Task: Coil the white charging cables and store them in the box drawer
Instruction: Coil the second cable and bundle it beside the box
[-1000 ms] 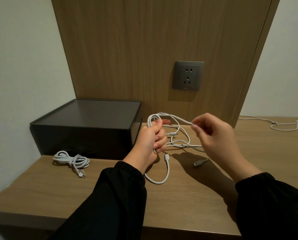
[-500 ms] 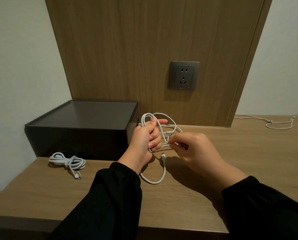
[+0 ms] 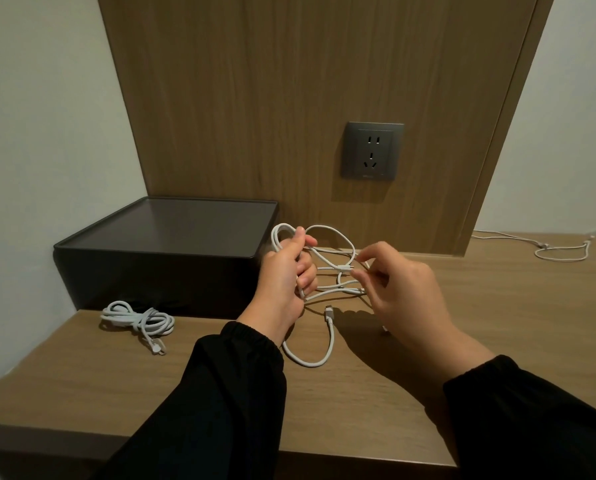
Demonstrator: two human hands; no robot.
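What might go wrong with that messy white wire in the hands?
The cable crosses itself in loose loops between the left hand and the right hand, so pulling might knot it. Its dangling end hangs over the desk and may snag. The loops might slip out of the left grip.

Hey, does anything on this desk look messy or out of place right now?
One white cable lies loose and uncoiled at the desk's far right, away from the box. The coiled cable sits tidy in front of the box. Nothing looks damaged.
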